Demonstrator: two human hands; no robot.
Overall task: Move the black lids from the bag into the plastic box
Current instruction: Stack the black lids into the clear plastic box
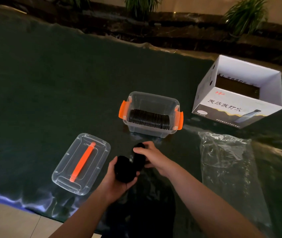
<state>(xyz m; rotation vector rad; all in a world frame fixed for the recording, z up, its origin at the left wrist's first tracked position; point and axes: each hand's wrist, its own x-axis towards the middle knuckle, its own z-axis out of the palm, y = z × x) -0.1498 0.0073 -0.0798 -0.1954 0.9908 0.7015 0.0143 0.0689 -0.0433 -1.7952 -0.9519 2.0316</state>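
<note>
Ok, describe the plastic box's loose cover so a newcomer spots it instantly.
Start at the clear plastic box with orange latches, mid-table. Nearer the person and to its left lies the box cover, flat on the dark cloth. It alone has one long orange handle down its middle.

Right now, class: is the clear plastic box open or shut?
Open. The plastic box has no cover on; its clear cover with the orange handle lies apart on the table, and black lids show inside.

Between the hands and the plastic box (151, 112) at frame centre, the dark table (50, 86) lay bare. The clear box cover (81, 163) blocked lower left; a cardboard carton (238, 93) and an empty bag (226, 162) crowded the right.
</note>
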